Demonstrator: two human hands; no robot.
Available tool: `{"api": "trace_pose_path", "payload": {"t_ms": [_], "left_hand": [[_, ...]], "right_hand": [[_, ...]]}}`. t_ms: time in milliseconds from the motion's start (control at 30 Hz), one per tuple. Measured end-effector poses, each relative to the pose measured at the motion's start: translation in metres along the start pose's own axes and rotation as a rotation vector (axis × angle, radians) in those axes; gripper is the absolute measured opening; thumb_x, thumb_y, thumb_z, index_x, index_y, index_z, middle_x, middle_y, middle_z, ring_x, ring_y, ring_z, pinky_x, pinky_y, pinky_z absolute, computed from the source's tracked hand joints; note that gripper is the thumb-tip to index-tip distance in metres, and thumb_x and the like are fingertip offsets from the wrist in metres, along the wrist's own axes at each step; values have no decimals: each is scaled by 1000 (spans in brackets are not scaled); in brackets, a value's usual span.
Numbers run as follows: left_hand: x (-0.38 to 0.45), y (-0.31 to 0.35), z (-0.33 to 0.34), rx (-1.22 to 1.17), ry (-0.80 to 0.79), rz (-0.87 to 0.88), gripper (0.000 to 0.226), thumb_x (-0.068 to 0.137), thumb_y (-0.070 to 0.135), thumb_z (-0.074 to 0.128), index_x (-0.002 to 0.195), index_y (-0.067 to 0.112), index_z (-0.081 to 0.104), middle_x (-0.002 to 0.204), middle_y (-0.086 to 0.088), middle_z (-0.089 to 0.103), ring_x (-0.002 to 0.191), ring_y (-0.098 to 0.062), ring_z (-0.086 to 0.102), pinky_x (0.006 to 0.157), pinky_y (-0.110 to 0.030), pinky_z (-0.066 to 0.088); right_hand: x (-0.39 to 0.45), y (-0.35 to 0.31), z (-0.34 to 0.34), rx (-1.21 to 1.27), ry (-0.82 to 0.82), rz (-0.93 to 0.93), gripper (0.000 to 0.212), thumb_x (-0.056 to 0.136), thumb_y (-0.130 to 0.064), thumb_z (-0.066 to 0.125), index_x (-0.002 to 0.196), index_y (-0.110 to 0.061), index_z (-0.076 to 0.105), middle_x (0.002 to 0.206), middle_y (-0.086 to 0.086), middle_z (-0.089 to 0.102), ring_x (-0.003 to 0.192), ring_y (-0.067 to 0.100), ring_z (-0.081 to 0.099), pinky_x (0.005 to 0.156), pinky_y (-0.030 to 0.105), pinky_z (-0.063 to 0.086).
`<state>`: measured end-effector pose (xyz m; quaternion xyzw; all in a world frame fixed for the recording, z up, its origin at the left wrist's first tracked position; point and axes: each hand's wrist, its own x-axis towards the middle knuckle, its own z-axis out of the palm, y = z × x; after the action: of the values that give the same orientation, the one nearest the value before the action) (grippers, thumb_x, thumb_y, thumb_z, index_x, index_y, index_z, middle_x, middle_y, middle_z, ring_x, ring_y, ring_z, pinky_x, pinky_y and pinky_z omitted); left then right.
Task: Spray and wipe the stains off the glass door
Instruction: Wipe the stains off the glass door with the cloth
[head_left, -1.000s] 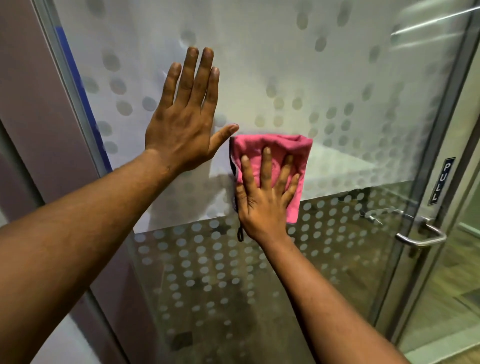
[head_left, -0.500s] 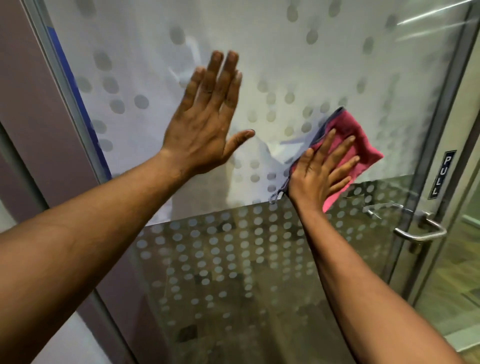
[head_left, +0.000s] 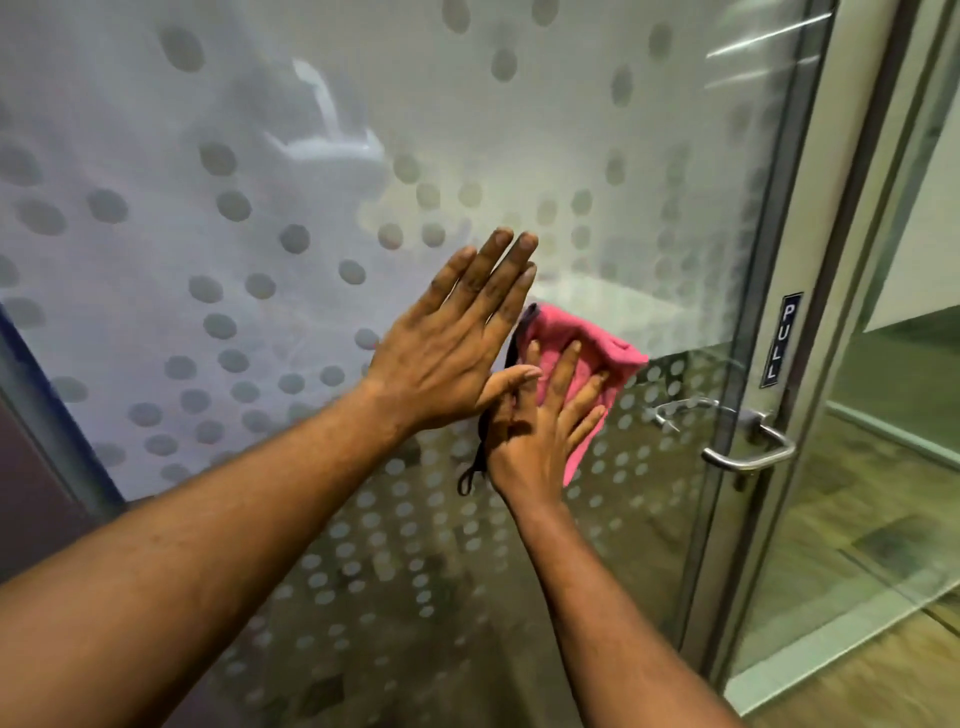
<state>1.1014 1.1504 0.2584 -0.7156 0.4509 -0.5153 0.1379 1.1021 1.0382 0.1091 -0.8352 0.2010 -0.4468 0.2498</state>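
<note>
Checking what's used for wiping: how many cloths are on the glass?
1: the pink cloth pressed flat on the glass door under the right hand, left of the handle.

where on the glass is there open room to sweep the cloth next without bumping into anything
Open glass: the frosted stretch above both hands, and the clear dotted band below the right hand. Crowded: left of the pink cloth, where the left hand overlaps it, and right, toward the door handle.
</note>
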Motion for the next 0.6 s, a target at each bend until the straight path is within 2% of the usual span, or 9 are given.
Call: {"api": "trace_pose_path", "payload": {"t_ms": [133,333,600], "left_hand": [[8,7,9,11,-11,27,90,101,67,16,158,-3,10,166,-21,5,155,-36,5,126,-48,8],[29,8,12,18,-31,9,90,101,67,13,159,-2,3,167,-20,-2,155,-34,-2,126,-48,8],[26,0,22,139,-88,29,89,101,66,3,157,-3,-5,165,-22,-11,154,-36,-8,127,-48,3]], "right_hand": [[16,15,-6,73,41,55,68,100,-55,29,150,-49,-17,163,-4,-21,149,42,-16,115,69,-4],[61,28,-28,167,140,203,59,101,-52,17,144,-55,-23,166,-5,-10,151,38,-10,118,64,-1],[120,30,-55,203,222,292,58,96,-61,6,152,-49,-6,166,-11,-8,152,37,-8,117,66,3]]}}
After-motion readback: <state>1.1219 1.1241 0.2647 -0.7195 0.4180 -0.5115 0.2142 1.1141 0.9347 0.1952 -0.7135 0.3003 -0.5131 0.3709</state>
